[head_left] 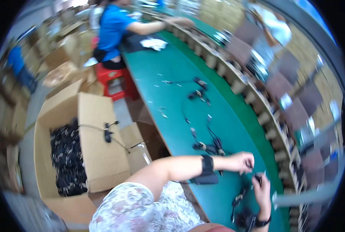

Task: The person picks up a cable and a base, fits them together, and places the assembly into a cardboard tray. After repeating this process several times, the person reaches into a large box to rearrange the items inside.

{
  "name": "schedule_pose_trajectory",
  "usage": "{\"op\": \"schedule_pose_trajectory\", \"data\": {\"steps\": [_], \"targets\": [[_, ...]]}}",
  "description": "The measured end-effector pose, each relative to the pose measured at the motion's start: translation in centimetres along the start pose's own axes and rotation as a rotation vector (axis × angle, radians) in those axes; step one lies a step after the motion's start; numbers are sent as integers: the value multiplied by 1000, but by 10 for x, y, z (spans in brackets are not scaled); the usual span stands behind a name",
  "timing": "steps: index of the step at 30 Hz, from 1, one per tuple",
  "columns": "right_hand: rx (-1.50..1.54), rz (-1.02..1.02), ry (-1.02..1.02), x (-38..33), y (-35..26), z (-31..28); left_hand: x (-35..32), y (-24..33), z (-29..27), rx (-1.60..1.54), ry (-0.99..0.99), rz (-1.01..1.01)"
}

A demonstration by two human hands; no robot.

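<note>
My left hand (239,161), with a black band on the wrist, reaches over the green table and pinches a small dark piece (249,164). Just to its right and nearer, my right hand (263,191) is closed on a black cable end (258,178). The two hands are close but apart, and blur hides the finer shape of both pieces. Below and left of the right hand lie loose black cables (239,199). Beyond my left hand rests a tied bundle of black cable (215,146).
More black cables (198,91) and small white scraps lie farther up the table (168,112). On the left stands an open carton (45,154) full of black cable bundles; one cable hangs over its flap. A belt edged with wooden blocks (238,86) runs along the right. Co-workers are nearby.
</note>
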State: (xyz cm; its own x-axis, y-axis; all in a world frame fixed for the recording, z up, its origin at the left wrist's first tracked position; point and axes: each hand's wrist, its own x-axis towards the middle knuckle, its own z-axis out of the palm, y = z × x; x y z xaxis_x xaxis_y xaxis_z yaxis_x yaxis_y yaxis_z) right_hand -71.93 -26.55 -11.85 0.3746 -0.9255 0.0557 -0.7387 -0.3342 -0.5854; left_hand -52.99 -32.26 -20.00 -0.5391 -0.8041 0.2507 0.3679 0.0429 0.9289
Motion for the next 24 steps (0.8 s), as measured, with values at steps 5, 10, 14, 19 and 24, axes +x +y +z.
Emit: {"op": "schedule_pose_trajectory", "data": {"steps": [5,10,14,19,24], "targets": [[-87,-32,274,21,12,-32,-9,9,-8,641,205,132],[-350,217,703,41,68,-119,-8,16,9,797,110,193],[-634,460,718,52,140,-168,-9,11,12,866,42,217],[-846,606,421,70,165,-172,-15,15,8,910,58,153],[-1020,615,176,99,173,-171,-14,12,3,927,74,176]]}}
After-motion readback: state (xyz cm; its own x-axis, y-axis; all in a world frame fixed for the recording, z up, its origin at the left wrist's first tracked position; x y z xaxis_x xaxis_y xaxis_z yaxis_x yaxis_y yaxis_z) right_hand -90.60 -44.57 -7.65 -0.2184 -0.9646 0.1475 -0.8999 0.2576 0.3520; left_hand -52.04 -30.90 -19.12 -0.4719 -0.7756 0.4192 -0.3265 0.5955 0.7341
